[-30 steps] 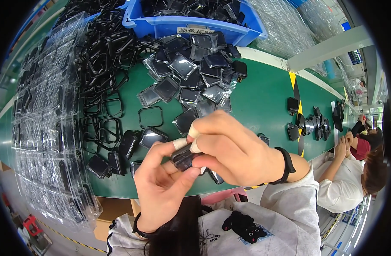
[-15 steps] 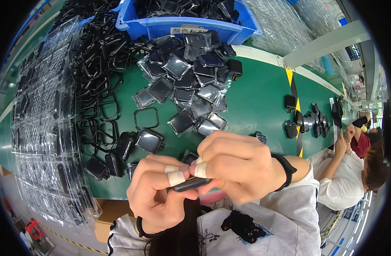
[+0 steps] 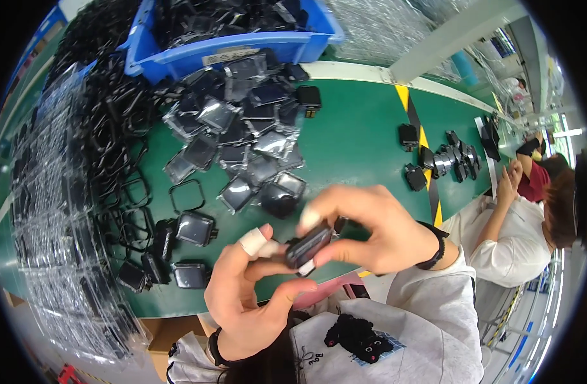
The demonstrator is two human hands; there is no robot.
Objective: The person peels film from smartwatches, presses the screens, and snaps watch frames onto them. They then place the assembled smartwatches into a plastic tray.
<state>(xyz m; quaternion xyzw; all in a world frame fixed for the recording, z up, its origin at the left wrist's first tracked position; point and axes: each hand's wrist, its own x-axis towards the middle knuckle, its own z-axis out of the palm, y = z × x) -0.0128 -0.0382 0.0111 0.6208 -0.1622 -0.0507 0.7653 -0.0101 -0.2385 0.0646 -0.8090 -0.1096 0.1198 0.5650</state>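
Note:
My right hand (image 3: 373,233) holds a small black rounded-square case (image 3: 308,247), much like a smartwatch body, tilted between thumb and fingers. Just left of it, my left hand (image 3: 242,294) has its thumb and index finger spread apart. Other fingertips of that hand are blurred beside the case, and I cannot tell whether they touch it. White tape wraps fingers on both hands. Similar cases (image 3: 195,228) lie left of my hands, with a single thin black frame (image 3: 187,196) behind them. Film-wrapped dark square screens (image 3: 234,133) are heaped beyond my hands.
A blue bin (image 3: 178,59) full of dark parts stands at the back. Tangled black frames (image 3: 107,121) and stacked clear plastic trays (image 3: 53,224) fill the left. Several cases (image 3: 444,161) sit near the yellow-black tape (image 3: 423,144). A co-worker (image 3: 508,256) sits at the right.
Both hands gripped the case before; now my left fingers have opened away from it and my right hand has turned it more upright. The whole view has shifted, moving the bench leftward.

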